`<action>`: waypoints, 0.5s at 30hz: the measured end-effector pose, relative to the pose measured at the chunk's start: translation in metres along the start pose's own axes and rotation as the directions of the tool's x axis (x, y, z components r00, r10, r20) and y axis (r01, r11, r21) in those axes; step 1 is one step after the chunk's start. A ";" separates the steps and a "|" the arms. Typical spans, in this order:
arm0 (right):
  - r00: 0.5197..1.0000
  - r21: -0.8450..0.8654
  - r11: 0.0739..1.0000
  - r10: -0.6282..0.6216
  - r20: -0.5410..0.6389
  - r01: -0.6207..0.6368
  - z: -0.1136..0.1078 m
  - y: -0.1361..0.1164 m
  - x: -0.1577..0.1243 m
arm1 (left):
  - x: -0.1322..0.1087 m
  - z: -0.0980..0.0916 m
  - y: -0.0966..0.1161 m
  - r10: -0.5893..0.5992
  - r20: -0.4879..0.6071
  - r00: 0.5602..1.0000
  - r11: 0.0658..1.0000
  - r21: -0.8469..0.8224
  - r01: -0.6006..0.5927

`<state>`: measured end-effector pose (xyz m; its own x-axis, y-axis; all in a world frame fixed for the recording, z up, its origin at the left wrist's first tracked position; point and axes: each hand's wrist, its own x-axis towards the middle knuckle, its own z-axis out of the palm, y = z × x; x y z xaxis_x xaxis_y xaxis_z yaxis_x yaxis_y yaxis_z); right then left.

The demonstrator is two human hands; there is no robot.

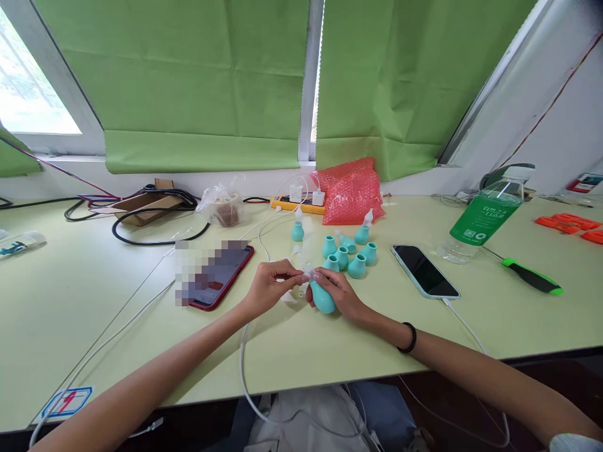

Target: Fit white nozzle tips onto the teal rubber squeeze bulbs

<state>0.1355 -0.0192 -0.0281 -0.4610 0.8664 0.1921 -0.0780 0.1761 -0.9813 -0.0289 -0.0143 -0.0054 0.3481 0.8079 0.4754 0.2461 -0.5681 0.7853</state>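
Observation:
My right hand (346, 295) is wrapped round a teal rubber squeeze bulb (323, 299), its round end tilted down toward me. At the bulb's neck, the fingers of my left hand (273, 285) pinch a small translucent tip (309, 272). Whether the tip is seated in the neck I cannot tell, because fingers cover the joint. Just beyond my hands stand several open-necked teal bulbs (357, 266). Two upright bulbs, one at the back left (298, 231) and one at the back right (362, 235), carry pale pointed tips. Small translucent pieces (293, 294) lie beside my left fingers.
A red-cased phone (221, 279) lies to the left, a charging phone (425, 271) to the right. Farther right are a green-labelled bottle (487, 220) and a screwdriver (532, 276). Red bubble wrap (351, 194) and a power strip (277, 203) sit behind. A white cable (242, 358) crosses the table's front edge.

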 end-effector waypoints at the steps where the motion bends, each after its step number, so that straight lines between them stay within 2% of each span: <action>1: 1.000 -0.001 1.000 -0.001 -0.003 0.001 0.000 0.000 0.000 | 0.000 0.000 0.001 -0.008 0.010 1.000 1.000 -0.009 0.009; 5: 1.000 -0.011 1.000 0.000 -0.016 0.000 0.001 -0.001 -0.001 | -0.001 0.002 0.003 0.003 -0.006 1.000 0.999 0.054 -0.002; 10: 0.999 -0.022 1.000 -0.008 -0.031 0.008 0.002 0.001 -0.001 | -0.004 0.006 0.002 0.139 -0.071 0.988 0.973 0.197 -0.123; 15: 0.997 0.019 0.999 -0.035 -0.066 0.036 0.004 0.003 0.001 | -0.005 0.008 0.002 0.207 -0.171 0.963 0.956 0.246 -0.162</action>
<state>0.1312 -0.0201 -0.0311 -0.3985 0.8887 0.2269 -0.1114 0.1986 -0.9737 -0.0228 -0.0209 -0.0101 0.2314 0.6874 0.6884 0.4017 -0.7120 0.5760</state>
